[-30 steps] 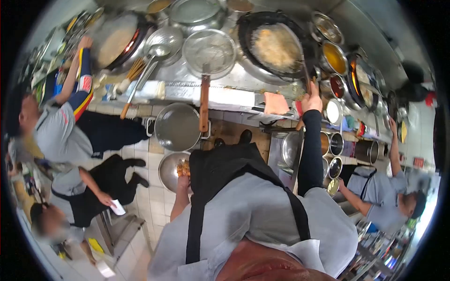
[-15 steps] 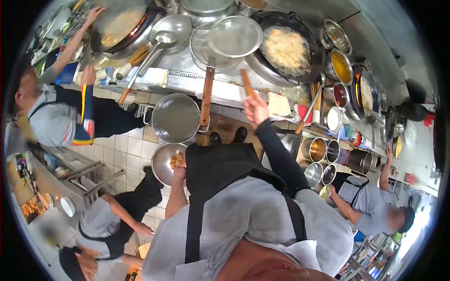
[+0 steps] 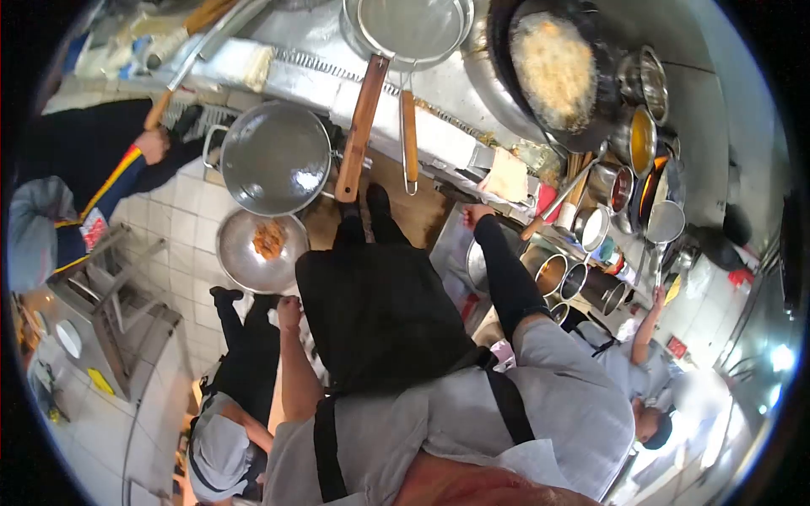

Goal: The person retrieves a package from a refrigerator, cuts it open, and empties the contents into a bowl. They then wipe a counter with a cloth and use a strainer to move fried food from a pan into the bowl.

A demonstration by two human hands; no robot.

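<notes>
My left hand (image 3: pixel 289 311) hangs just below a steel bowl (image 3: pixel 232 268), fingers curled closed, nothing visible in them. Inside the bowl lies a heap of brown food pieces (image 3: pixel 268 240). A large two-handled pot (image 3: pixel 274 160) sits beyond it. My right hand (image 3: pixel 479 213), small in view, is closed near a steel pan (image 3: pixel 479 263) by the stove edge; I see nothing held. A fine-mesh strainer (image 3: pixel 405 27) with a wooden handle (image 3: pixel 409 131) rests over another strainer, whose long wooden handle (image 3: pixel 359 139) juts past the counter edge.
Pale food fries in bubbling oil in a wok (image 3: pixel 553 72). To its right stand a bowl of yellow liquid (image 3: pixel 643 139) and several steel pots. Co-workers stand at left (image 3: pixel 42 228), lower left (image 3: pixel 224 438) and right (image 3: pixel 633 367). Folded cloth (image 3: pixel 506 174) lies on the counter edge.
My right hand has let go of the strainer's wooden handle and moved right and down. My left hand has come away from the bowl. The view has shifted and turned.
</notes>
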